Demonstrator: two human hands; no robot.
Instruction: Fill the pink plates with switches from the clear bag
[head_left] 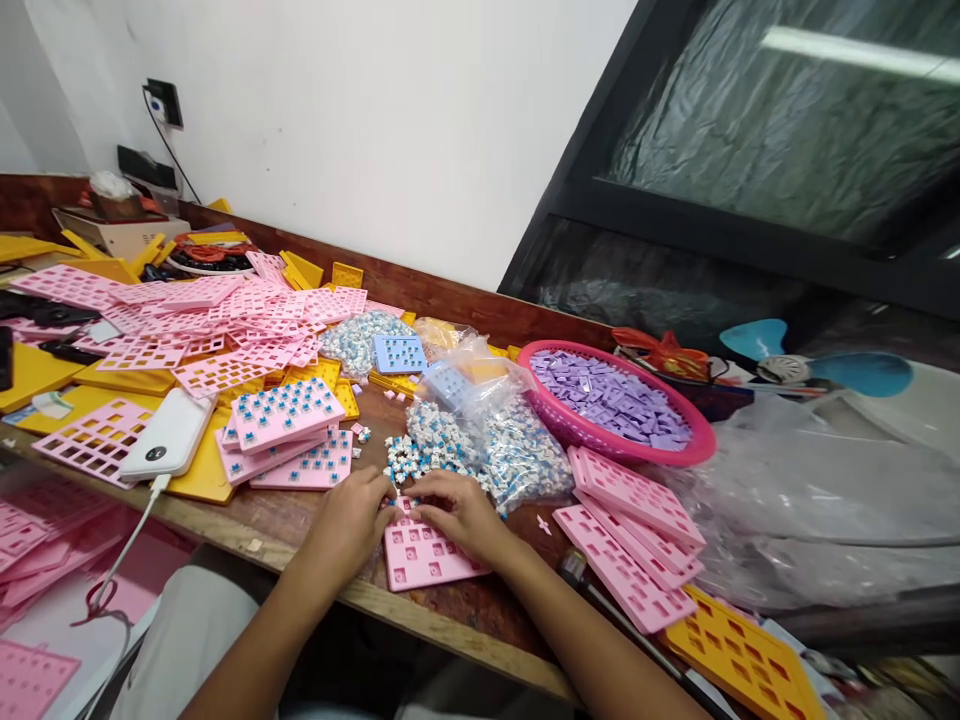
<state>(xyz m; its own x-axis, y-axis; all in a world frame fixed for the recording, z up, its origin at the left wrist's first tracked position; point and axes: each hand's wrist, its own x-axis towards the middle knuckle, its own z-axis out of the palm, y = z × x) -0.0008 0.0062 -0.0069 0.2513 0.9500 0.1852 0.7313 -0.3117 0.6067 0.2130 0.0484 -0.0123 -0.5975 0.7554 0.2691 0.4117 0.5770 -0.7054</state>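
A pink plate with square holes (431, 562) lies flat on the table in front of me. My left hand (358, 515) is closed at its far left corner, with thumb and forefinger bent together. My right hand (465, 512) reaches over the plate's far edge, its thumb and forefinger pinched close to the left fingertips. Whatever small piece sits between the fingers is hidden. Just beyond them spreads a heap of small white and blue keyboard switches (420, 457). To the left, stacked pink plates (289, 412) carry blue-topped switches in their holes.
Clear bags of switches (525, 455) stand behind my right hand. A pink basket (705, 440) holds purple keycaps. More pink plates (630, 570) and a yellow plate (739, 650) lie right. On the left are a white power bank (169, 435) with cable and piled pink grid plates (225, 310).
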